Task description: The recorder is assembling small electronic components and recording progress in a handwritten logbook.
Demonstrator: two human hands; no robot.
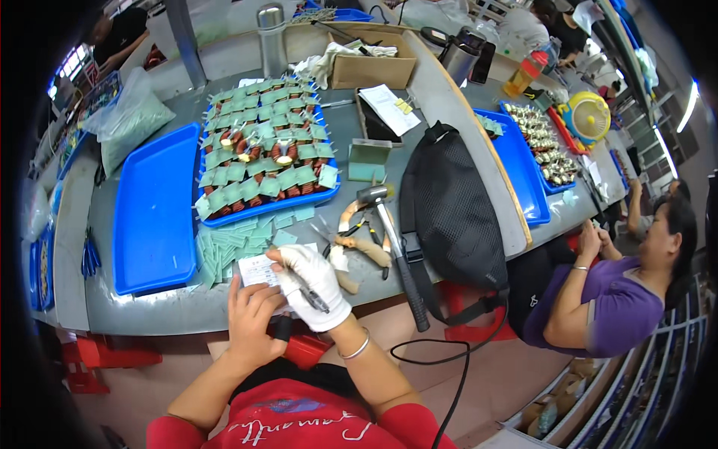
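Observation:
My right hand [313,288], in a white glove with a bare fingertip showing, is closed around a dark pen [314,301]. Under it lies a printed paper slip [256,271] at the table's front edge. My left hand [254,314] is bare, its fingers stretched over the slip's lower left side, with a black cover on the thumb. Just beyond both hands, many thin green pieces [232,243] are spread loosely. Behind them a blue tray [333,191] holds rows of copper-wound coils, mostly topped with green pieces. Three coils [283,152] lie on top.
An unfilled blue tray [157,209] stands left. To the right are pliers [366,224], a hammer [404,262] and a black backpack [452,206] near a partition [479,142]. A green box [368,161] and steel flask [272,45] stand farther back. A co-worker [606,299] sits right.

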